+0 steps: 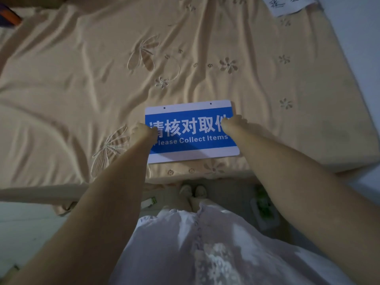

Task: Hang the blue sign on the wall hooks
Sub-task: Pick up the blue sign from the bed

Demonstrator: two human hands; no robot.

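The blue sign (191, 131) lies flat on the bed near its front edge. It is blue with white bands at top and bottom, white Chinese characters and the words "Please Collect Items". Two small holes show in its top band. My left hand (141, 130) rests on the sign's left edge, fingers curled over it. My right hand (233, 123) is on the sign's right edge, fingers bent around it. Both hands touch the sign while it still lies on the sheet. No wall hooks are in view.
A beige embroidered sheet (102, 79) covers the bed. A white paper (287, 5) with dark writing lies at the far right corner. An orange and dark object (9, 17) sits at the far left. On the floor below are my shoes (193, 191) and a green-patterned item (265, 208).
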